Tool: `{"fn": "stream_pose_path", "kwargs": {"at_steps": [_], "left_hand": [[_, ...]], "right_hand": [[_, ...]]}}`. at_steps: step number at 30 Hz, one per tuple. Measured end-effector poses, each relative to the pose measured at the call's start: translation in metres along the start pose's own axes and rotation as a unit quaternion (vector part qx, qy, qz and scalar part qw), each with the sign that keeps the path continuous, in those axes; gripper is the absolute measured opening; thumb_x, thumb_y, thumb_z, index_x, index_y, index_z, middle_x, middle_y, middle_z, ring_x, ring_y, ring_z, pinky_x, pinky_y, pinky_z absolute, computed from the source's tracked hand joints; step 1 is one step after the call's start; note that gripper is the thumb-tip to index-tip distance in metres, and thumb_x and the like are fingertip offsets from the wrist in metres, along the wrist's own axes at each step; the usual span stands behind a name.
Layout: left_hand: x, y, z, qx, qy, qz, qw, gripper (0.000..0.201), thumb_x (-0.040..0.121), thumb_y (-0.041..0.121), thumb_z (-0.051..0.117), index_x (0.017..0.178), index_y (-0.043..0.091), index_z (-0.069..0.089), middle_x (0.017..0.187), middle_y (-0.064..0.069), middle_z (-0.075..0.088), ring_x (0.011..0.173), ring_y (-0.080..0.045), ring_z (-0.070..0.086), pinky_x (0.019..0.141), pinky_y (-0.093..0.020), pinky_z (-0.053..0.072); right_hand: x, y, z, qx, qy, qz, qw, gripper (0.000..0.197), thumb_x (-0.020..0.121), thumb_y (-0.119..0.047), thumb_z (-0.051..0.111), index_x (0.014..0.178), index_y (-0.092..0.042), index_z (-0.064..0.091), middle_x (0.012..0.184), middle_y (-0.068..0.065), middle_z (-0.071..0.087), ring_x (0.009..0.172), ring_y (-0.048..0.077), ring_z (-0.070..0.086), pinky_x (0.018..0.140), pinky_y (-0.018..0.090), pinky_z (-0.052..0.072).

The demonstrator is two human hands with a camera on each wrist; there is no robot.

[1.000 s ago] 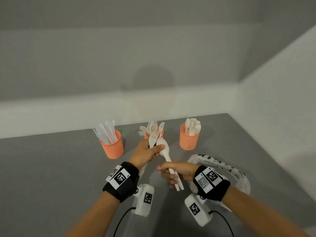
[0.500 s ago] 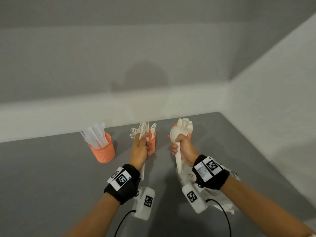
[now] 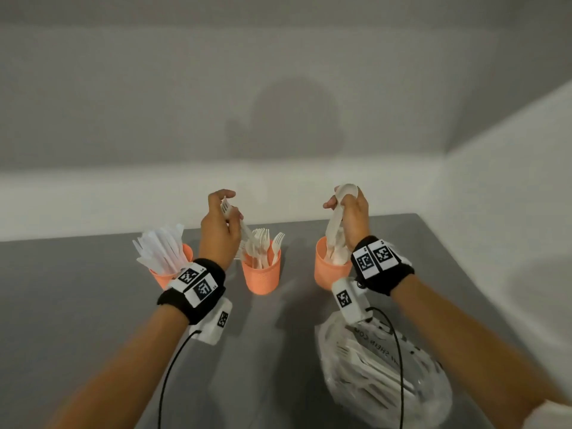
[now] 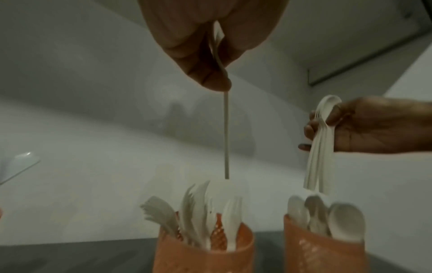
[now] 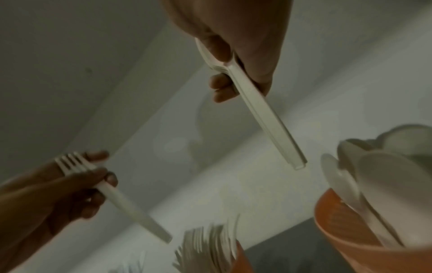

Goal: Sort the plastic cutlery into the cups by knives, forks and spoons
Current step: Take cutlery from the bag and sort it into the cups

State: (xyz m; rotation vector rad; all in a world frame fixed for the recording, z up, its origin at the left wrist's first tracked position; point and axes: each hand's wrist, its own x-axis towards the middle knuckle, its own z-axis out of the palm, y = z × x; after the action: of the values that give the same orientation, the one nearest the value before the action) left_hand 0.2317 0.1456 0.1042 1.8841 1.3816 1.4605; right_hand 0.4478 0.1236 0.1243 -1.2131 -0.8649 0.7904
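My left hand (image 3: 218, 230) pinches one white plastic fork (image 3: 235, 219) near its tines, handle pointing down. In the left wrist view the handle tip hangs just above the forks standing in the middle cup (image 3: 262, 275). That grip is closed on the fork, thumb and fingers curled round its neck.

My right hand (image 3: 353, 216) holds a small stack of spoons (image 3: 335, 221) by the bowls, handles hanging down. The handle ends reach the mouth of the right cup (image 3: 325, 270), which already holds spoons; whether they touch those spoons I cannot tell. That grip is also closed, fingers wrapped round the stack.

Cup layout in the head view:
- Left cup (image 3: 161, 275), at 9 o'clock from the middle cup: knives (image 3: 161, 250), partly hidden behind my left wrist band.
- Middle cup: forks, tines up.
- Right cup, at 3 o'clock from the middle cup: spoons, bowls up.

All three orange cups stand upright in a row on the grey worktop (image 3: 77, 305), apart from one another.

A clear plastic bag (image 3: 383, 382) with more white cutlery inside lies on the worktop at 6 o'clock from the right cup, under my right forearm.
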Motion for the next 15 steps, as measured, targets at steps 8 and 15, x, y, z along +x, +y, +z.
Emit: {"fn": "stream_pose_path", "kwargs": {"at_steps": [8,15], "left_hand": [[-0.022,-0.040,0.028,0.132,-0.125,0.034,0.983,0.031,0.085,0.016,0.031,0.112,0.031,0.029,0.077,-0.017,0.066,0.062,-0.033,0.059,0.060,-0.039,0.047],[-0.022,-0.055,0.033,0.179,-0.130,0.044,0.974,0.043,0.084,0.031,0.022,0.109,0.010,0.050,0.085,-0.016,0.066,0.075,-0.034,0.061,0.067,-0.033,0.041]], "right_hand": [[0.004,0.057,-0.012,-0.043,0.001,0.051,0.998,0.022,0.068,-0.019,0.033,0.079,-0.018,0.052,0.060,-0.001,0.058,0.076,0.024,0.058,0.084,0.043,0.046],[0.002,0.067,-0.020,-0.135,-0.008,0.011,0.991,0.039,0.084,0.003,0.037,0.087,-0.034,0.049,0.074,0.006,0.061,0.072,0.021,0.064,0.079,0.043,0.053]]}}
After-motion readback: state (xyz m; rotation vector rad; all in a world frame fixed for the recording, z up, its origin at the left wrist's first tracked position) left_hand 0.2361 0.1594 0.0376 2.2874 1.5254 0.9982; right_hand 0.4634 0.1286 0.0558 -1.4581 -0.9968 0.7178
